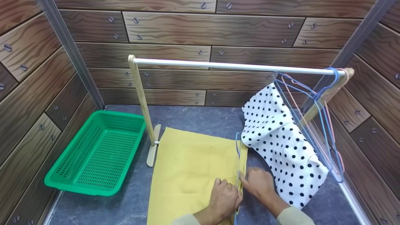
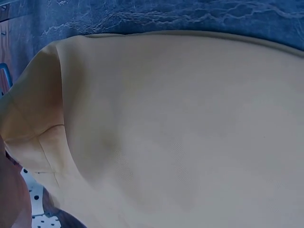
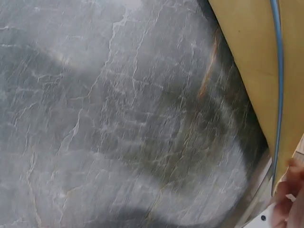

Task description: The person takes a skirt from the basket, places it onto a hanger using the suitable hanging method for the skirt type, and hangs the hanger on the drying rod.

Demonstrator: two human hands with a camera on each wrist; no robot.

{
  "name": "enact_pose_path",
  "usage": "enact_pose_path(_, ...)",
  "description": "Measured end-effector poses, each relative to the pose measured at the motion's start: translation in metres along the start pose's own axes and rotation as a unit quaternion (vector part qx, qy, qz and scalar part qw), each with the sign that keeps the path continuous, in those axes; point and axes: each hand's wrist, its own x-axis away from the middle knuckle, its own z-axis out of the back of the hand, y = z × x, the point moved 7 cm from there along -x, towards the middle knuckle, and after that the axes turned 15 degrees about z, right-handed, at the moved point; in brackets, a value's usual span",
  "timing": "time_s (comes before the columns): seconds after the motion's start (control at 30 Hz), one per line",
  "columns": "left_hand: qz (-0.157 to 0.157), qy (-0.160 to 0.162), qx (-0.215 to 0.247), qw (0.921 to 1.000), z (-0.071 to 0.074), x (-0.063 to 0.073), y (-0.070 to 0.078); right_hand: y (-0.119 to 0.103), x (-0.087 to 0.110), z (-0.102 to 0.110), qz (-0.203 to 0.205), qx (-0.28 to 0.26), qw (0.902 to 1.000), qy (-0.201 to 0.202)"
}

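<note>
A yellow cloth (image 1: 190, 159) lies spread over the floor panel, with a thin blue hanger (image 3: 279, 71) along its right edge. In the head view the hanger's hook points away from me. My left hand (image 1: 225, 198) grips the cloth beside the hanger, fingers curled, near the front of that edge. Just across from it, my right hand (image 1: 258, 181) pinches the cloth's right edge between thumb and fingers. The cloth (image 2: 180, 123) fills most of the left wrist view, with a fold at its left. Few fingers of the right hand (image 3: 287, 199) show in the right wrist view.
A rack with a white rail (image 1: 203, 64) and wooden posts stands behind the cloth. At its right end hang blue and pink hangers (image 1: 325, 115) and a white cloth with black dots (image 1: 281, 134). A green plastic basket (image 1: 125, 175) sits at left. Wood-patterned walls enclose the space.
</note>
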Motion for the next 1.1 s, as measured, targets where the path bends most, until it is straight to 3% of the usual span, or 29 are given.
enact_pose_path(0.1, 0.001, 0.009, 0.002, 1.0, -0.001, 0.0, 0.0, -0.001, 0.003, -0.016, -0.059, -0.05, 0.9905, -0.114)
enact_pose_path(0.17, 0.004, 0.013, 0.004, 0.9999, -0.002, 0.001, -0.001, -0.006, 0.004, -0.02, -0.065, -0.083, 0.9858, -0.131)
enact_pose_path(0.33, 0.03, -0.003, 0.007, 0.9995, -0.004, 0.001, -0.007, -0.016, 0.002, -0.018, -0.052, -0.119, 0.9859, -0.105)
enact_pose_path(0.53, 0.09, -0.043, 0.006, 0.9949, -0.009, 0.003, -0.023, -0.016, -0.001, -0.006, -0.039, -0.144, 0.988, -0.042)
enact_pose_path(0.7, 0.119, -0.054, 0.048, 0.9903, -0.009, 0.005, -0.028, -0.021, -0.007, 0.002, -0.028, -0.203, 0.9788, 0.011)
enact_pose_path(0.77, 0.135, -0.063, 0.095, 0.9842, -0.01, 0.004, -0.03, -0.021, -0.011, 0.004, -0.029, -0.223, 0.974, 0.025)
enact_pose_path(0.87, 0.172, -0.092, 0.173, 0.9655, -0.011, 0.003, -0.036, -0.016, -0.016, 0.007, -0.042, -0.241, 0.9692, 0.031)
enact_pose_path(0.93, 0.196, -0.102, 0.2, 0.9545, -0.012, 0.004, -0.042, -0.01, -0.018, 0.008, -0.063, -0.247, 0.9668, 0.021)
enact_pose_path(1.0, 0.209, -0.1, 0.204, 0.9513, -0.012, 0.006, -0.047, -0.003, -0.018, 0.009, -0.083, -0.248, 0.9651, 0.012)
enact_pose_path(1.1, 0.212, -0.082, 0.19, 0.955, -0.012, 0.009, -0.051, 0.005, -0.015, 0.009, -0.091, -0.244, 0.9654, -0.003)
